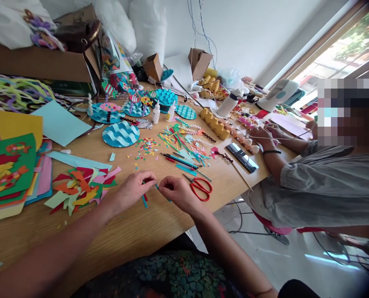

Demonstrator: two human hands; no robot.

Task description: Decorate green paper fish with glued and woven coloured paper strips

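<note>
My left hand [141,184] and my right hand [175,191] are close together over the table's near edge, both with fingers pinched. Between the fingertips a short bit of a narrow blue paper strip [157,187] shows; the rest is hidden by my fingers. Under my left hand, a blue strip end [145,201] and a little red stick out. Red-handled scissors [201,188] lie just right of my right hand. Beyond my hands are several pencils [179,161] and a pile of thin coloured paper strips [179,142].
Coloured paper scraps [78,186] and craft sheets [13,165] lie left. Wavy blue discs [121,133], glue bottles [156,112] and paper dots [147,145] sit farther back. A phone [242,157] and wooden stick [242,176] lie right, near another person's hands [263,136].
</note>
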